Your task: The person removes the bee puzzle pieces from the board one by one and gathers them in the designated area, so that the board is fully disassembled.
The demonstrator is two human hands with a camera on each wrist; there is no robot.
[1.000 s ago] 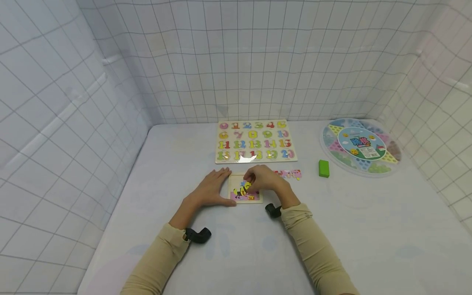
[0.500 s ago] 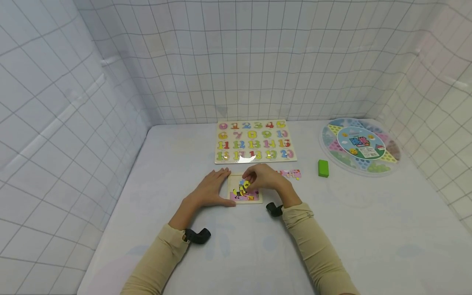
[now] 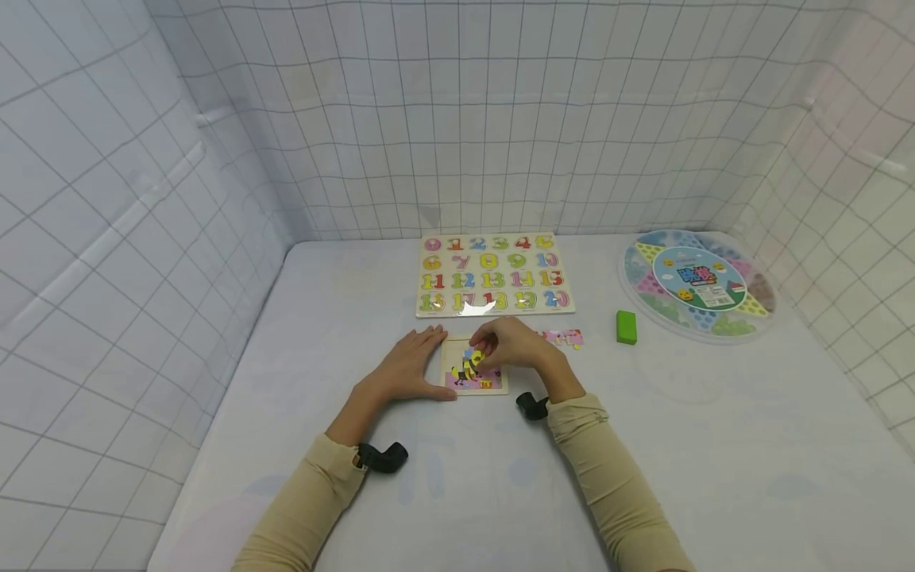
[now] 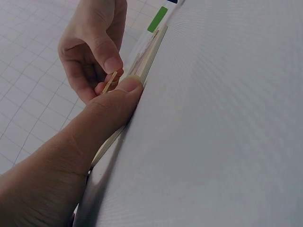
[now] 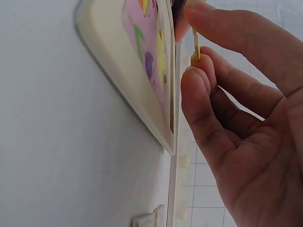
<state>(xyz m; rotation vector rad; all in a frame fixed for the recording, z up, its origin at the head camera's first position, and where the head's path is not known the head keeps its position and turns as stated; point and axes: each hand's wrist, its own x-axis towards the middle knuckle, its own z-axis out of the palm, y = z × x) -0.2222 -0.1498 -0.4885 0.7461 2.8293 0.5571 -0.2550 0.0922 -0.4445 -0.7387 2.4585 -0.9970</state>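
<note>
A small wooden jigsaw puzzle tray [image 3: 472, 392] with a bee picture lies between the hands. My left hand [image 3: 411, 369] spans its left side, fingers extended to the far left corner and thumb lying along the near edge. In the left wrist view the thumb [image 4: 128, 87] presses on the tray's rim. My right hand [image 3: 513, 345] is above the tray's right part, pinching a thin wooden puzzle piece [image 5: 196, 45] between thumb and fingertips. The piece is seen edge-on and tilted in both wrist views, close over the tray. The right hand hides part of the picture.
Pink puzzle pieces [image 3: 565, 337] lie right of the tray. Behind it is a number board [image 3: 493, 274]. A green block [image 3: 626, 326] and a round, transparent-edged game board [image 3: 699, 278] sit at the right. Grid-patterned cloth walls border the white table at the back and sides.
The right hand has shifted very slightly over the tray, and the yellow piece at its fingertips has tilted a little. The left hand stays at the tray's left side.
</note>
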